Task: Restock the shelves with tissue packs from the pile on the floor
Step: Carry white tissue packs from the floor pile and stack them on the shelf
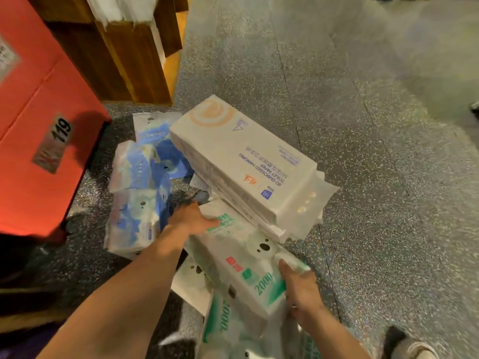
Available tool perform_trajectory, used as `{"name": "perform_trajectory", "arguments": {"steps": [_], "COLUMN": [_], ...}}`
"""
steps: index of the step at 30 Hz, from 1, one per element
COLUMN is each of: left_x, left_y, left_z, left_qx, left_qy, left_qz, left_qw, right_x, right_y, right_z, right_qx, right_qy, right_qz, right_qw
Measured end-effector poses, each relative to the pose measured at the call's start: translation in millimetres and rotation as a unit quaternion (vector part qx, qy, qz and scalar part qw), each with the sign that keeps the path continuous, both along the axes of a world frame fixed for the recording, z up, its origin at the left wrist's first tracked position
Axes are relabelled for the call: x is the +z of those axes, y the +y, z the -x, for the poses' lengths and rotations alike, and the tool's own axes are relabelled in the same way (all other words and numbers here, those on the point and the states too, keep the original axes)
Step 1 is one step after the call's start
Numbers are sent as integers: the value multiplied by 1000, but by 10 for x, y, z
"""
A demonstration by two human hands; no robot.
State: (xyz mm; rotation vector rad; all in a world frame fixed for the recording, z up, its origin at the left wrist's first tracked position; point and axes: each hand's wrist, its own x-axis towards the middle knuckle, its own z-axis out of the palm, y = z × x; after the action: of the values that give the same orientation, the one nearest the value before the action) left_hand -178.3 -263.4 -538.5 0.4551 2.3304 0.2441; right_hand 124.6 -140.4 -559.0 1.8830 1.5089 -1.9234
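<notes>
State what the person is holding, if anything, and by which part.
The white plastic-wrapped tissue pack with green print: the left-hand grip holds its far end, the right-hand grip its near right corner.

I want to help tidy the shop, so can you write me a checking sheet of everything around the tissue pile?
Surface: speckled grey floor, with the packs lying on it.
Job's things: green-print tissue pack held at both ends; white hanging toilet paper pack stacked behind it; blue-print tissue packs heaped to the left.
Clutter: nothing seen.
Grippers: left hand grips the green-print pack's far end; right hand grips its near end.
Cables: nothing seen.
Surroundings: red box labelled 119; wooden shelf unit behind.
</notes>
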Motion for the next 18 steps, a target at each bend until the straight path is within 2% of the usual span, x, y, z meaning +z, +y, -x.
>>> {"name": "perform_trajectory", "arguments": {"steps": [6, 9, 15, 18], "left_x": [376, 782, 2280, 3078], "left_y": [-58, -109, -337, -456], "left_z": [-62, -145, -706, -938], "left_qx": [42, 47, 125, 188], "left_qy": [13, 3, -6, -29], "left_qz": [27, 35, 18, -65], "left_qw": [999, 998, 992, 980], "right_x": [894, 1408, 3059, 4046], "right_y": [48, 202, 553, 744], "right_z": [107, 53, -137, -308], "right_qx": [46, 32, 40, 47], "right_qy": [18, 40, 43, 67], "right_qz": [-28, -20, -25, -43], "right_qw": [998, 998, 998, 996]}}
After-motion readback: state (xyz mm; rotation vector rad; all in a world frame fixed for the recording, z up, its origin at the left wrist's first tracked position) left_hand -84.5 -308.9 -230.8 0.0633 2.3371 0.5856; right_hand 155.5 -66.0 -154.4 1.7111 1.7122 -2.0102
